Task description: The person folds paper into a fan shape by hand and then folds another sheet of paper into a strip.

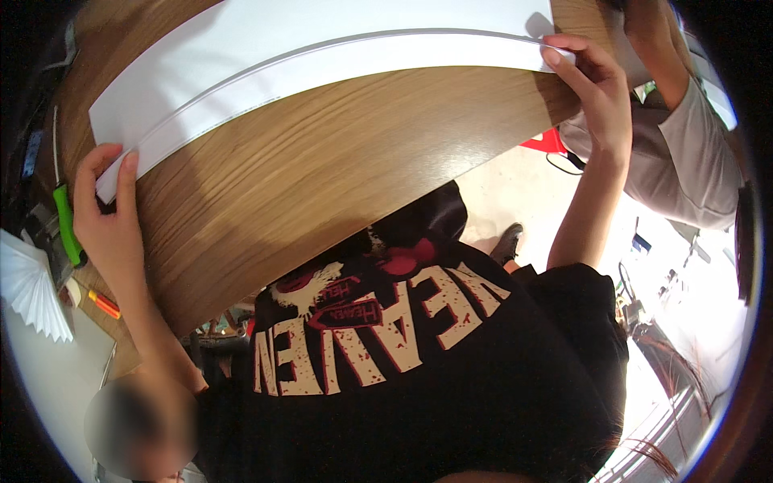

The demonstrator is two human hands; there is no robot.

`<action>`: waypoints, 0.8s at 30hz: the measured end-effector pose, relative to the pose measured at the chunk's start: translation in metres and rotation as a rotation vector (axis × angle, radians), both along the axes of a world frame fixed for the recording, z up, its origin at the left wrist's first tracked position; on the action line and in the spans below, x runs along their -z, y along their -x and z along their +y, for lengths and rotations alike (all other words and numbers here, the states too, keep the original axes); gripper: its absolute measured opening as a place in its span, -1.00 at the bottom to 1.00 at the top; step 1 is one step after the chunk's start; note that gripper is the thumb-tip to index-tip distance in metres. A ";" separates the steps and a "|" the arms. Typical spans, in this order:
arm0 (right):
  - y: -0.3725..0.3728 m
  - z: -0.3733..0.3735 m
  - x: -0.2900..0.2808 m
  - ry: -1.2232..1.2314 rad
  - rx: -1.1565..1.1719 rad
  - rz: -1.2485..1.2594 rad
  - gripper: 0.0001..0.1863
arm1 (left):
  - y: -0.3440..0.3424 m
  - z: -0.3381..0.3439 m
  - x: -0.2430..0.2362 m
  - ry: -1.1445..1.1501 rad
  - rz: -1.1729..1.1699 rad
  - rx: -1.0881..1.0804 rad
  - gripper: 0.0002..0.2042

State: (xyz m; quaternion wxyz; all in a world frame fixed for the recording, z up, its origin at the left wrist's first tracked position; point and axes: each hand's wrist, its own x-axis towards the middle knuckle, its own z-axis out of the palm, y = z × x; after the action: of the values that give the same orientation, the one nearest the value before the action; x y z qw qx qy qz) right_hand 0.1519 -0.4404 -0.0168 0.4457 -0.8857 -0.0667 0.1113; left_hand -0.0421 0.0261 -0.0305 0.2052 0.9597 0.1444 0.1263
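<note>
A large sheet of white paper (338, 22) lies across the wooden table in front of me. Along its near side runs a narrow folded strip (346, 58), standing out from the rest by a thin shadow line. My left hand (111, 213) pinches the left end of this strip between thumb and fingers. At the far right, the strip's other end is gripped by my right hand (602, 92), its thumb on top and its index finger along the edge. Between the two hands the strip reaches across the sheet, curved by the lens.
The wooden table (322, 153) has its near edge by my body. On the left lie a green-handled screwdriver (68, 225), an orange tool handle (104, 304) and a pleated white paper (32, 286). Another person's grey clothing (684, 157) and arm are at the right.
</note>
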 end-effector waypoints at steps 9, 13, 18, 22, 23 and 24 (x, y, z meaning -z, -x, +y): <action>0.007 0.009 0.010 -0.010 -0.007 -0.117 -0.79 | -0.003 0.004 -0.001 0.050 0.041 0.049 -0.84; 0.016 0.023 0.010 0.102 -0.006 -0.253 -0.79 | -0.004 0.000 -0.001 -0.133 -0.074 0.154 -0.82; 0.029 0.043 0.002 0.520 -0.368 -0.923 -0.56 | -0.011 -0.019 -0.016 -0.452 -0.087 0.552 -0.55; 0.025 0.044 -0.003 0.550 -0.674 -0.866 -0.42 | -0.015 -0.025 -0.025 -0.327 0.036 0.585 -0.54; 0.024 0.047 -0.006 0.593 -0.733 -0.838 -0.41 | -0.015 -0.030 -0.026 -0.326 0.023 0.603 -0.52; 0.022 0.052 -0.008 0.525 -0.774 -0.886 -0.40 | -0.014 -0.037 -0.027 -0.323 0.007 0.615 -0.50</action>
State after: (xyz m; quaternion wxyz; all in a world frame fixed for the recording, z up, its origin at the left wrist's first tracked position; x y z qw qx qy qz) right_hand 0.1298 -0.3882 -0.0090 0.0720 -0.8391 -0.5299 -0.0996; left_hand -0.0278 -0.0106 -0.0037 0.0784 0.9789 -0.1728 0.0764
